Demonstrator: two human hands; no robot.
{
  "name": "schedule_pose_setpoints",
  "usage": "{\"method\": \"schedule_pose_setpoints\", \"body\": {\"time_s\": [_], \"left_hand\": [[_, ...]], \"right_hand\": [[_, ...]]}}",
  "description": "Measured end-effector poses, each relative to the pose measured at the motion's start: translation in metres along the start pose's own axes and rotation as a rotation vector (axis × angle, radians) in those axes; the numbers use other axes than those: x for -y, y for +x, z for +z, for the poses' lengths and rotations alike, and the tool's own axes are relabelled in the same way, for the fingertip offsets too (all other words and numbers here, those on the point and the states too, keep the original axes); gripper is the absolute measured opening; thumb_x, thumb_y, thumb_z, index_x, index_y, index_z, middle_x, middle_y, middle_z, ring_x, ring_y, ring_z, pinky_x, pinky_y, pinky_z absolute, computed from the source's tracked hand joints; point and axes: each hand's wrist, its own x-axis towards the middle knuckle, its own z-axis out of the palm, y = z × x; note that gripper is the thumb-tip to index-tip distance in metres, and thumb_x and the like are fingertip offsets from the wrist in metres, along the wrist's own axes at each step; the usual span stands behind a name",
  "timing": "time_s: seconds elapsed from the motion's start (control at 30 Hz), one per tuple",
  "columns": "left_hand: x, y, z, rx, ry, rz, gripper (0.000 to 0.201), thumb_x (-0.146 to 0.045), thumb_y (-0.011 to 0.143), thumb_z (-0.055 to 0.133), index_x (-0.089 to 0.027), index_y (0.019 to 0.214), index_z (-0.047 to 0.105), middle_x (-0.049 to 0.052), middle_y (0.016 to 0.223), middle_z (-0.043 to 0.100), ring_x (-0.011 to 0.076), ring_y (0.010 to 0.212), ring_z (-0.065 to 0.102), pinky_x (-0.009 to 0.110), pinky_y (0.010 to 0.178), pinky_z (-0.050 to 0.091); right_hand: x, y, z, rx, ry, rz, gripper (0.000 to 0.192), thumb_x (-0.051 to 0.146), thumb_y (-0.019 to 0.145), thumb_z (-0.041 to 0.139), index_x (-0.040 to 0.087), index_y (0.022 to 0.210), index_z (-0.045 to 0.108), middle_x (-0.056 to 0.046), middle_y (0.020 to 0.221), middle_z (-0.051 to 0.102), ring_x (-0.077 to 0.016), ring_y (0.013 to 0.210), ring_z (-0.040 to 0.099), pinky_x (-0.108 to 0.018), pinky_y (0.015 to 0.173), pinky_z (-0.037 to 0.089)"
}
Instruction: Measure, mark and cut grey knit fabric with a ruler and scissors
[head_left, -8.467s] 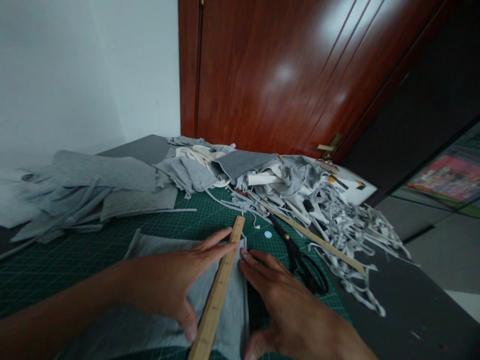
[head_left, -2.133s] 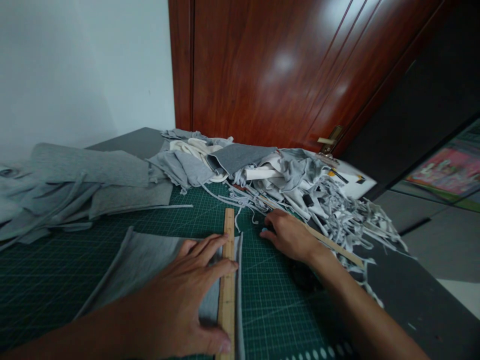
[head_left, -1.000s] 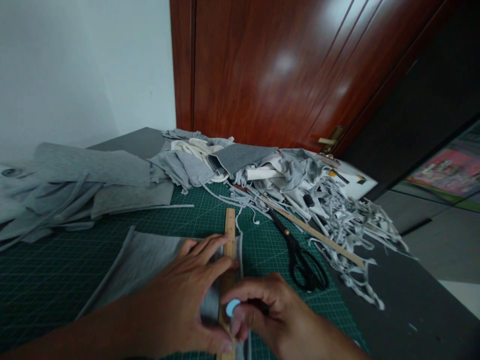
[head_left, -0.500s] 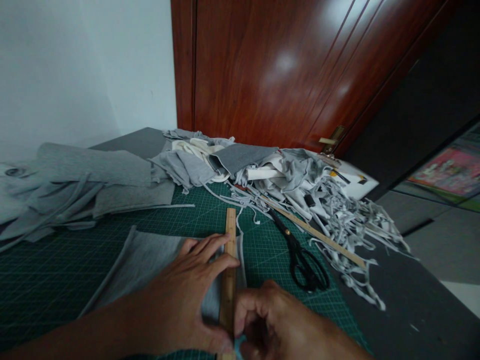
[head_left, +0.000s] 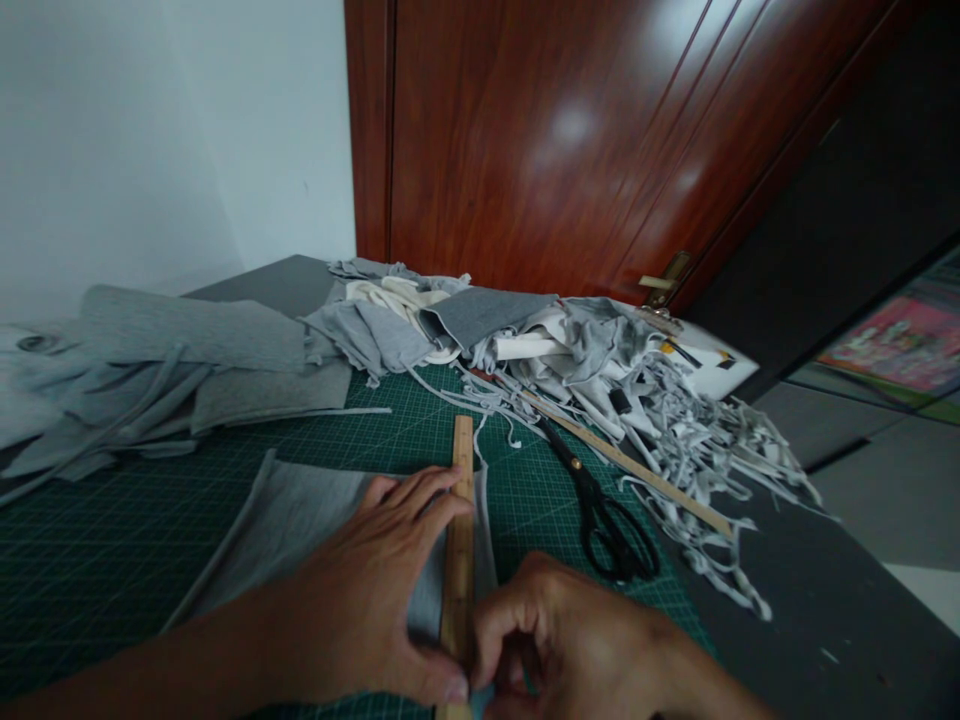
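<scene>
My left hand (head_left: 367, 600) lies flat with fingers spread, pressing a wooden ruler (head_left: 460, 530) down onto a piece of grey fabric (head_left: 300, 520) on the green cutting mat (head_left: 112, 560). Close against the ruler's right edge, near its lower end, my right hand (head_left: 570, 640) is curled shut on a small pale blue chalk piece, which the fingers now hide almost entirely. A narrow strip of the grey fabric shows to the right of the ruler.
Black scissors (head_left: 600, 510) lie on the mat just right of my right hand, beside a second long wooden stick (head_left: 637, 480). A heap of grey and white fabric scraps (head_left: 600, 380) fills the back and right. Folded grey cloth (head_left: 187, 360) lies at left. A red-brown door (head_left: 570, 140) stands behind.
My right hand went to the far scraps, came back with the blue chalk piece, and has settled low against the ruler's right edge. My left hand has kept the ruler pressed down.
</scene>
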Motion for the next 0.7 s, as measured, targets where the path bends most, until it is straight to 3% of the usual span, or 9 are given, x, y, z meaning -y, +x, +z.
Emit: {"method": "schedule_pose_setpoints", "body": {"time_s": [0.2,0.43,0.7], "left_hand": [[0.0,0.001,0.0,0.015,0.004,-0.011,0.108,-0.061,0.049,0.1,-0.021,0.141,0.06,0.018,0.165,0.051,0.0479,0.151,0.046,0.063,0.122,0.036],[0.012,-0.003,0.014,-0.087,0.032,0.064,0.108,-0.066,0.048,0.098,-0.024,0.139,0.059,0.015,0.166,0.05,0.0462,0.149,0.047,0.06,0.122,0.036],[0.002,0.001,0.004,0.001,0.071,0.007,0.109,-0.064,0.048,0.099,-0.02,0.14,0.059,0.021,0.166,0.049,0.0488,0.151,0.045,0.064,0.122,0.036]], "right_hand": [[0.007,0.005,-0.005,0.055,-0.026,0.025,0.021,0.0,0.063,0.079,0.018,0.069,0.07,0.011,0.063,0.06,-0.005,0.051,0.055,-0.012,0.047,0.038],[0.005,0.004,-0.008,0.067,-0.007,-0.021,0.018,0.005,0.068,0.086,0.017,0.073,0.073,0.009,0.063,0.061,-0.005,0.051,0.055,-0.011,0.045,0.038],[-0.003,0.005,-0.007,0.123,0.149,0.007,0.02,0.008,0.081,0.087,0.017,0.075,0.071,0.006,0.068,0.067,-0.0055,0.055,0.06,-0.011,0.052,0.047]]}}
